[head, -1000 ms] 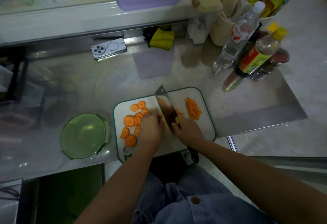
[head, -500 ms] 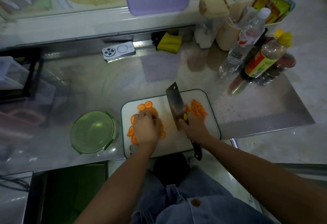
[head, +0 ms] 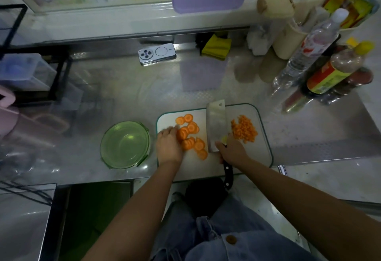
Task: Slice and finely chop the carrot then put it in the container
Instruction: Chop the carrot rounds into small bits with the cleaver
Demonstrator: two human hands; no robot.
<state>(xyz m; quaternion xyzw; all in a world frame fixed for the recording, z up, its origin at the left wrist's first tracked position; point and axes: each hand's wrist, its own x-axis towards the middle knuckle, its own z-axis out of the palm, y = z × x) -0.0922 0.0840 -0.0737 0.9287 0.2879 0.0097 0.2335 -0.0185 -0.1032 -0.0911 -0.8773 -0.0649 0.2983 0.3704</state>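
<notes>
**Position of work.** The carrot slices (head: 190,137) lie in a loose, overlapping heap on the left half of the cutting board (head: 265,147), between the left hand (head: 169,147) and the cleaver (head: 216,128). The heap runs from the board's far left toward its near middle.

**Grip.** The left hand is the nearer one. Its bent fingers touch the heap's left side, but it cannot be told whether they pinch a slice or only press against it. The right hand (head: 232,150) is clamped round the cleaver where handle meets blade, and the black handle projects past the board's near edge. The blade's long axis points away from the person, with its broad face toward the camera. Contact between edge and board cannot be confirmed.

**Judgement.** The slices sit just left of the blade. The next cut therefore needs them fed rightward under it, or the blade carried left.

**Progress.** The chopped carrot (head: 244,129) is piled right of the blade, apart from the slices. The container (head: 124,144), green glass with no carrot in it, stands just beside the board's left edge on the steel counter (head: 309,143). Chopping is judged unfinished and transfer not begun.

**Surroundings.** A phone (head: 157,54) and a yellow cloth (head: 216,47) lie at the counter's back. Bottles (head: 309,54) stand at the far right.
</notes>
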